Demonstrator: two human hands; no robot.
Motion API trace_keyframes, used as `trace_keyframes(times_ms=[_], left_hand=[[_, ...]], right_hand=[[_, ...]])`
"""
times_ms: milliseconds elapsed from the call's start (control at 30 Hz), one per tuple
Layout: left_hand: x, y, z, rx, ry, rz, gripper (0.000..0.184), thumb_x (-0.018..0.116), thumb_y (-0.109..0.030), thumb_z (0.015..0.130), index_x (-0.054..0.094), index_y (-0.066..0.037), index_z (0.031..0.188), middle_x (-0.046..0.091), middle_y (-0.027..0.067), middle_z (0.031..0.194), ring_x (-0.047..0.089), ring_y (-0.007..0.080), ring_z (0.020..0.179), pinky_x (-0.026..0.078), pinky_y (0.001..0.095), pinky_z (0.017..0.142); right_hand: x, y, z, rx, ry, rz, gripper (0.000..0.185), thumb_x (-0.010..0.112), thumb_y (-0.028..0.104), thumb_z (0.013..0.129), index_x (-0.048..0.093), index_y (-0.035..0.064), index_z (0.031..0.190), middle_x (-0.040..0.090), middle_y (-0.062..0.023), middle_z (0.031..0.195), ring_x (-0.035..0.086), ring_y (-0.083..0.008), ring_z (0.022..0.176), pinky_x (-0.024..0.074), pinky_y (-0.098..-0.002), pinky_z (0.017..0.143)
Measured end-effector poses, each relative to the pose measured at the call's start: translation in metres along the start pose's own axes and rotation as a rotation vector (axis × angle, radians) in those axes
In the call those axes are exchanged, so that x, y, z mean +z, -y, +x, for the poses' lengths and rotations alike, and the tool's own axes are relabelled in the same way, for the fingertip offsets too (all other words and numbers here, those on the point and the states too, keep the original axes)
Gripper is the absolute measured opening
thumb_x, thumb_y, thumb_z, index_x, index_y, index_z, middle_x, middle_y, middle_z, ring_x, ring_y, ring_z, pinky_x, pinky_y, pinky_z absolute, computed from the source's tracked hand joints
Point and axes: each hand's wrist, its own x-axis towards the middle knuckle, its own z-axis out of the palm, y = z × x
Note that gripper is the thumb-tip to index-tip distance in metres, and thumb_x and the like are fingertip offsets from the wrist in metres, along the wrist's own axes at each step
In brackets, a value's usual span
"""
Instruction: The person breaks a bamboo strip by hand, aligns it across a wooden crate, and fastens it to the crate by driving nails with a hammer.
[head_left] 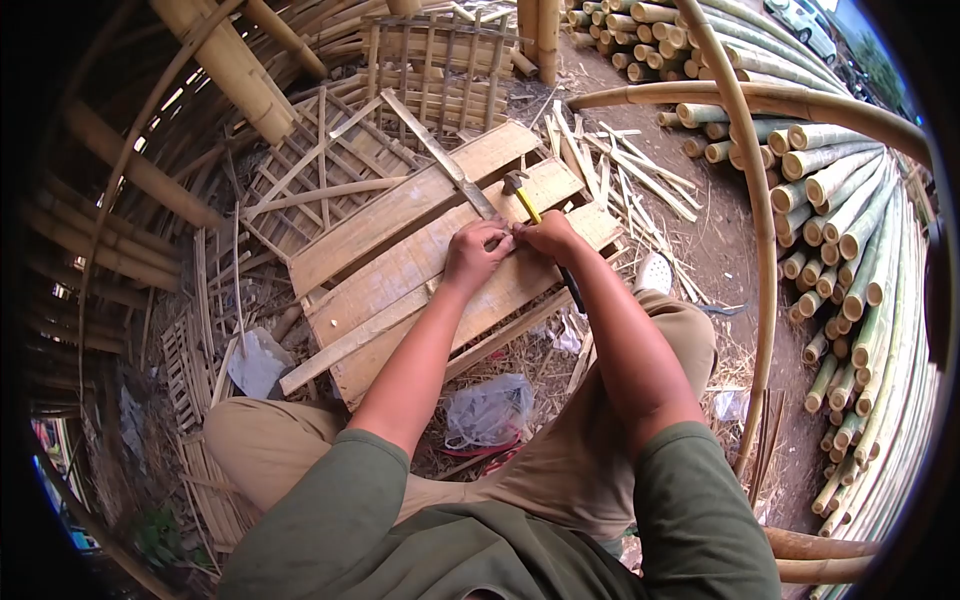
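A low wooden slatted table (385,265) stands in front of my crossed legs. A long flat bamboo strip (440,155) slants across its slats, its near end at my fingertips. My left hand (475,257) is closed beside that end, fingers pinched together; what they hold is too small to make out. My right hand (546,237) is closed around a hammer (526,203) with a yellow and black handle, its head pointing away from me. The fingertips of both hands nearly meet. Another bamboo strip (350,345) lies across the table's near left part.
Bamboo lattice panels (290,190) lie beyond the table at left. Split strips (645,170) litter the ground to the right. Stacked bamboo poles (850,230) fill the far right, behind a curved bamboo pole (762,250). A clear plastic bag (490,410) lies between my legs.
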Motion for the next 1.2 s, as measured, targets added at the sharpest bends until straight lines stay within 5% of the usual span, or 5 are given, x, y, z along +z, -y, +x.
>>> trace_keyframes(times_ms=[100,433,733,800,1200], left_hand=[[-0.001,0.0,0.001,0.0,0.01,-0.011,0.012,0.074,-0.01,0.082,0.074,0.0,0.087,0.072,0.0173,0.104,0.068,0.0291,0.106,0.051,0.0365,0.096],[0.001,0.003,0.003,0.008,0.023,-0.04,0.015,0.075,-0.014,0.082,0.074,-0.001,0.091,0.072,0.0179,0.1,0.068,0.0284,0.107,0.045,0.0406,0.104],[-0.001,0.005,0.002,-0.043,0.05,-0.067,0.018,0.076,-0.018,0.084,0.075,-0.003,0.094,0.072,0.0153,0.105,0.066,0.0266,0.112,0.042,0.0432,0.107],[-0.002,0.003,0.002,-0.071,0.069,-0.089,0.019,0.076,-0.02,0.083,0.075,-0.004,0.094,0.072,0.0141,0.104,0.065,0.0261,0.113,0.04,0.0434,0.109],[0.005,0.01,0.0,0.028,-0.01,-0.061,0.016,0.077,-0.019,0.079,0.075,-0.004,0.086,0.074,0.0109,0.095,0.069,0.0257,0.104,0.043,0.0446,0.105]], right_hand=[[0.002,0.0,0.0,-0.038,-0.058,0.015,0.054,0.076,0.044,0.079,0.069,-0.0089,0.087,0.069,-0.0206,0.078,0.068,-0.026,0.067,0.0532,-0.0377,0.06],[-0.022,0.02,-0.039,-0.064,-0.057,0.138,0.046,0.074,0.044,0.081,0.067,-0.0005,0.074,0.061,-0.0101,0.061,0.055,-0.0196,0.043,0.0436,-0.0355,0.039],[-0.033,0.029,-0.077,-0.183,-0.18,0.125,0.035,0.066,0.029,0.09,0.065,-0.0041,0.08,0.061,-0.017,0.061,0.062,-0.0267,0.057,0.0477,-0.0399,0.056],[-0.035,0.013,-0.08,-0.546,-0.215,0.032,0.03,0.06,0.023,0.094,0.064,-0.0052,0.085,0.062,-0.023,0.066,0.06,-0.0364,0.059,0.0467,-0.0425,0.058],[-0.042,-0.003,-0.141,-0.466,-0.236,-0.215,0.033,0.054,0.024,0.098,0.058,-0.004,0.083,0.059,-0.0295,0.068,0.059,-0.0478,0.066,0.0455,-0.053,0.061]])
